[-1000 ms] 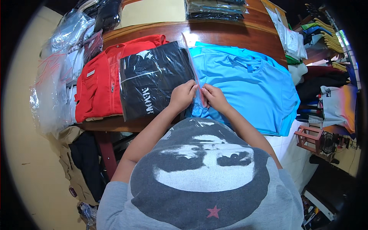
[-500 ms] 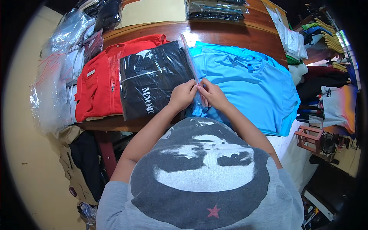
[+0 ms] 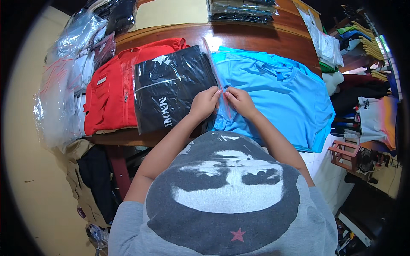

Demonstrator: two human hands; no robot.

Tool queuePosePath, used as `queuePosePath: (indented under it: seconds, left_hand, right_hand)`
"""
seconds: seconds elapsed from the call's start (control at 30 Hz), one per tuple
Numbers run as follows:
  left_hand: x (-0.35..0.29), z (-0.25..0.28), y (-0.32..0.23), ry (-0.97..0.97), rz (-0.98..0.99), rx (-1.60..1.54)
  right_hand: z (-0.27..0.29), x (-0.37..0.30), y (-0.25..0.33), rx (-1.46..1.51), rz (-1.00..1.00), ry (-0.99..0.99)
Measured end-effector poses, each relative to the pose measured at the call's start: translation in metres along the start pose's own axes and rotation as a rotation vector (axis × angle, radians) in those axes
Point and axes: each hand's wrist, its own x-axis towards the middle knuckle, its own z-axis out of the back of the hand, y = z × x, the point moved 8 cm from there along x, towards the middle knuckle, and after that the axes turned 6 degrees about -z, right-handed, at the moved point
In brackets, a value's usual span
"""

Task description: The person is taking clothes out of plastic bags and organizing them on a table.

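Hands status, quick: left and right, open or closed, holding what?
Left hand: closed, pinching the clear edge of the plastic bag.
Right hand: closed, apparently pinching the same edge.

The bagged garment [image 3: 175,87] is black with white print; the zipped garment [image 3: 109,96] red; the shirts [image 3: 279,106] bright blue.

Cannot see most of the curled fingers of left hand [image 3: 206,103] and right hand [image 3: 240,102], at clear flap [image 3: 215,68] just right of bagged black garment [image 3: 173,87]. Cannot trace red garment [image 3: 107,87] where covered by bagged black garment. Cannot read collar label [image 3: 279,76], right of bagged black garment: too small. Note packaged stack [image 3: 242,9], beyond bagged black garment, cut off by top edge.
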Motion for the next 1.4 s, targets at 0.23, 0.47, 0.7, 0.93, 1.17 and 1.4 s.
queuePosePath:
  seconds: [0.23,0.47,0.7,0.93,1.17,1.4]
  left_hand:
    - [-0.001,0.0,-0.001,-0.01,-0.007,-0.011]
    - [0.0,0.001,0.001,-0.006,-0.012,0.005]
    - [0.004,0.004,-0.028,0.082,0.103,-0.051]
    - [0.024,0.006,-0.042,-0.082,0.043,0.153]
    - [0.035,-0.001,-0.01,-0.034,0.016,-0.06]
    - [0.031,-0.001,-0.014,-0.016,0.0,-0.068]
  right_hand:
    - [0.0,0.0,0.001,0.003,0.014,-0.001]
    - [-0.001,0.002,0.004,0.015,-0.024,-0.008]
    - [0.011,0.015,0.016,-0.143,0.18,-0.209]
    - [0.005,0.012,-0.02,0.329,-0.078,-0.057]
    - [0.007,0.014,-0.019,0.313,-0.084,-0.006]
    - [0.007,0.014,-0.019,0.296,-0.076,-0.009]
